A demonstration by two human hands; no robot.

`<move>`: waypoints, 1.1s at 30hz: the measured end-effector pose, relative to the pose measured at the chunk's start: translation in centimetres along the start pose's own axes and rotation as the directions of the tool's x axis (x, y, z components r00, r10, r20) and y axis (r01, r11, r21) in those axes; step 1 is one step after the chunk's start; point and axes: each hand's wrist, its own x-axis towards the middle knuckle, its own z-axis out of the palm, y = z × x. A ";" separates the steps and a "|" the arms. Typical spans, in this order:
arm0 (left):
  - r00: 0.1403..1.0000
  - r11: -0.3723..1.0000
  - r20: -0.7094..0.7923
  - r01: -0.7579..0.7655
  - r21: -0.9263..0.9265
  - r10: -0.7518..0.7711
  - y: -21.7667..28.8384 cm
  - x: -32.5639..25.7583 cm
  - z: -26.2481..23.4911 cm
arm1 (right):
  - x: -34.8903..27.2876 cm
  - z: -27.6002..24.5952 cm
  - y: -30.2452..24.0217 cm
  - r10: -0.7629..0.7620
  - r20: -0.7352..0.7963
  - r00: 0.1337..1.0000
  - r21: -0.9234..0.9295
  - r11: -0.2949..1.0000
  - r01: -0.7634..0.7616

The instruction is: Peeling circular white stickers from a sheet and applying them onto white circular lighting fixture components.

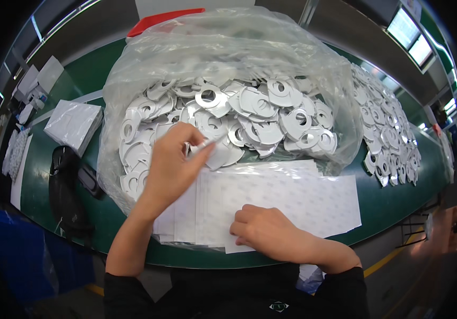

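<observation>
My left hand (178,162) is raised over the left side of the sheet stack. Its thumb and forefinger are closed on a thin white piece (217,139), blurred and seen nearly edge-on. My right hand (265,228) rests on the top white sheet (319,204), near that sheet's left edge. Its fingers are curled in, and whatever may be between them is hidden. More white sheets (186,210) lie under and to the left, overlapping unevenly. Just beyond them, a big clear plastic bag (228,48) lies open with many flat white ring-shaped parts (257,103) heaped inside.
A second heap of white ring parts (385,133) covers the table's right side. At the left lie a black pouch (68,186), a dark oblong object (89,179) and a plastic-wrapped white pack (74,125). Something red (159,20) shows behind the bag. The green table (393,207) curves nearby.
</observation>
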 end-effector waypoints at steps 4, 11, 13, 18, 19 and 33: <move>0.938 0.656 0.325 0.320 -0.684 -0.118 0.5 -1.2 2.9 | 0.0 0.4 -0.2 0.007 -0.028 1.000 -0.020 1.000 -0.008; 0.713 -0.312 0.699 0.652 -0.691 -0.058 1.5 -3.2 6.3 | -0.1 1.7 0.3 -0.016 -0.065 0.998 0.020 1.000 0.018; 0.688 -0.280 0.724 0.688 -0.669 -0.041 0.2 -3.6 7.7 | -0.2 1.5 0.4 -0.028 -0.045 0.999 -0.005 1.000 0.027; 0.705 -0.228 0.698 0.664 -0.712 -0.128 0.4 -3.8 8.4 | -0.5 1.0 -0.3 -0.046 -0.009 0.999 -0.074 0.996 0.045; 0.709 -0.191 0.692 0.667 -0.720 -0.133 0.5 -3.7 8.4 | -0.6 0.6 -0.1 -0.117 0.020 0.993 -0.058 0.991 0.118; 0.682 -0.071 0.717 0.715 -0.695 -0.147 1.0 -3.7 7.9 | -2.1 -5.5 4.0 0.398 -0.473 0.786 0.772 0.618 0.152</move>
